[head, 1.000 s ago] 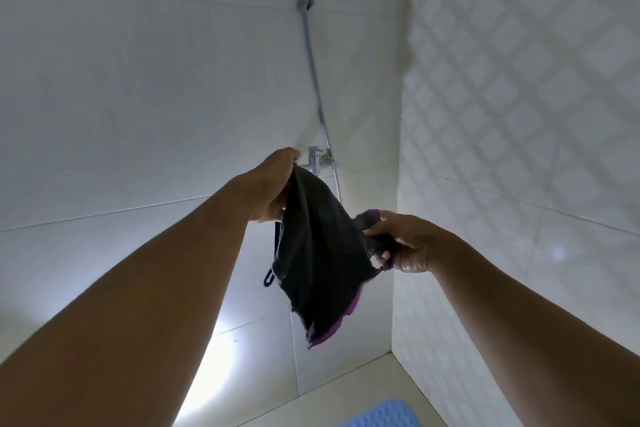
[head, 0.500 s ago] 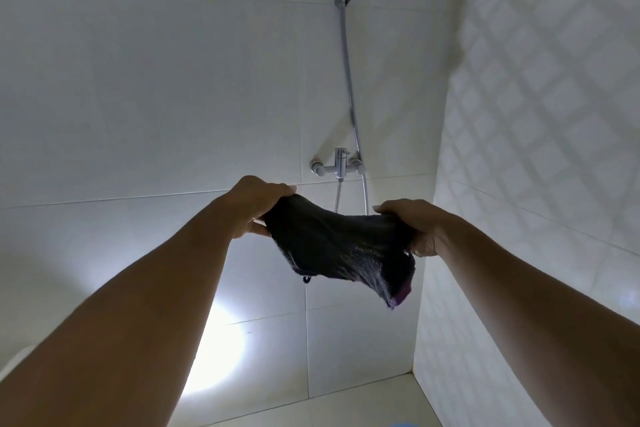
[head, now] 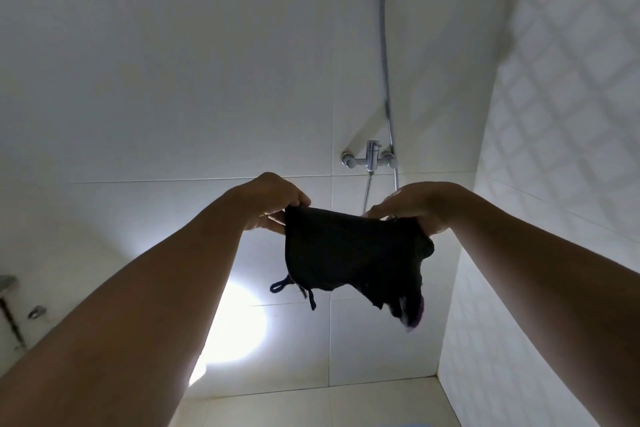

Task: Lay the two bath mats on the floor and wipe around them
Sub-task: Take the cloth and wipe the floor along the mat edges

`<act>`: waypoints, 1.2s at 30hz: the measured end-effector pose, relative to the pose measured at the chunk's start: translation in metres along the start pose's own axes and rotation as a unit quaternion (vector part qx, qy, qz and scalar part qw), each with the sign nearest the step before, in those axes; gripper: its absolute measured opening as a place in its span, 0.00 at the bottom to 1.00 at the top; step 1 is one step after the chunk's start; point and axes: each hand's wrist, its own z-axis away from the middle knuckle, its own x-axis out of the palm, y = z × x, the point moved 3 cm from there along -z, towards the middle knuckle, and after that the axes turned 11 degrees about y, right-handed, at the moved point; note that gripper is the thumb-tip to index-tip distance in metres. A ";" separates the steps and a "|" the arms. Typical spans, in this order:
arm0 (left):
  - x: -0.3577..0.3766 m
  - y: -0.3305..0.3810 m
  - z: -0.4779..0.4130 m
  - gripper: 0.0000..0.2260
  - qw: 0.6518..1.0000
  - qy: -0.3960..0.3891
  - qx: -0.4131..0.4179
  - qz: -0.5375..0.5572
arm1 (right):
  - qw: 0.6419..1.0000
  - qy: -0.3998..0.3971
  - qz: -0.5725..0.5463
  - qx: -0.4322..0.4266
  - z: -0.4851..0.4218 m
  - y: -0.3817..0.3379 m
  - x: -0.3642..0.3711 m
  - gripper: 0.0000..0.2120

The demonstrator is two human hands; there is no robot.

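Observation:
A dark cloth (head: 349, 253) with a purple edge and a small hanging loop is stretched between both hands in front of the white tiled wall. My left hand (head: 270, 204) pinches its left top corner. My right hand (head: 419, 206) grips its right top corner, and the cloth bunches and hangs down below it. A sliver of a blue bath mat (head: 405, 424) shows at the bottom edge of the frame, on the floor.
A chrome shower mixer (head: 370, 158) with its hose (head: 386, 62) is fixed to the wall behind the hands. A patterned tiled wall (head: 561, 114) closes the right side. A chrome fitting (head: 8, 302) shows at the far left. Pale floor tiles (head: 311, 406) lie below.
The cloth, hanging bunched from my raised left hand a second ago, is now spread wide between both hands. The view has tilted, so the mixer now shows above the hands.

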 end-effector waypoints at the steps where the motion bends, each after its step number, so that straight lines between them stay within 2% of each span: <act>1: -0.004 -0.002 0.000 0.12 1.000 -0.005 0.003 -0.009 | 0.999 -0.040 0.006 -0.007 0.004 -0.001 0.003 0.35; 3: -0.012 -0.007 -0.002 0.08 1.000 -0.005 0.015 -0.021 | 0.993 -0.114 0.034 -0.018 0.012 -0.004 0.010 0.32; 5: -0.020 -0.011 -0.003 0.07 0.999 -0.014 0.038 -0.030 | 0.989 -0.118 0.087 -0.028 0.015 -0.005 0.014 0.25; 7: -0.025 -0.015 -0.005 0.11 0.995 -0.027 0.061 -0.079 | 0.979 -0.039 0.187 -0.064 0.012 -0.006 0.018 0.25; 9: -0.026 -0.021 -0.009 0.13 0.984 -0.016 0.074 -0.159 | 0.944 0.052 0.307 -0.114 0.007 -0.009 0.023 0.23; 11: -0.030 -0.030 -0.014 0.13 0.972 0.020 0.080 -0.219 | 0.919 0.093 0.359 -0.134 0.005 -0.010 0.030 0.17; 13: -0.038 -0.038 -0.017 0.12 0.964 0.048 0.078 -0.248 | 0.919 0.102 0.351 -0.146 0.001 -0.008 0.035 0.15; 15: -0.047 -0.045 -0.018 0.11 0.958 0.054 0.076 -0.270 | 0.929 0.099 0.317 -0.164 -0.004 -0.005 0.041 0.20; 18: -0.056 -0.046 -0.013 0.12 0.954 0.048 0.074 -0.286 | 0.963 0.083 0.200 -0.160 -0.009 -0.006 0.051 0.20; 20: -0.057 -0.045 -0.010 0.11 0.970 0.028 0.063 -0.235 | 0.980 0.067 0.130 -0.136 -0.005 -0.013 0.059 0.14; 23: -0.059 -0.042 -0.003 0.10 0.989 0.008 0.045 -0.144 | 0.993 0.012 0.043 -0.112 0.003 -0.031 0.074 0.11; 25: -0.059 -0.041 -0.002 0.10 0.994 -0.014 0.044 -0.098 | 0.995 -0.022 -0.009 -0.094 0.008 -0.045 0.083 0.09; 28: -0.059 -0.038 0.002 0.10 0.994 -0.093 0.042 -0.043 | 0.987 -0.098 -0.095 -0.087 0.016 -0.069 0.096 0.09; 30: -0.060 -0.037 0.006 0.07 0.986 -0.161 0.035 -0.024 | 0.979 -0.138 -0.114 -0.095 0.021 -0.083 0.100 0.10; 32: -0.062 -0.035 0.008 0.12 0.978 -0.201 0.038 -0.033 | 0.980 -0.134 -0.108 -0.100 0.023 -0.091 0.099 0.14; 34: -0.064 -0.034 0.006 0.23 0.979 -0.185 0.056 -0.062 | 0.984 -0.109 -0.081 -0.113 0.023 -0.096 0.096 0.16; 36: -0.065 -0.033 0.001 0.25 0.984 -0.131 0.093 -0.080 | 0.986 -0.088 -0.051 -0.136 0.023 -0.100 0.096 0.14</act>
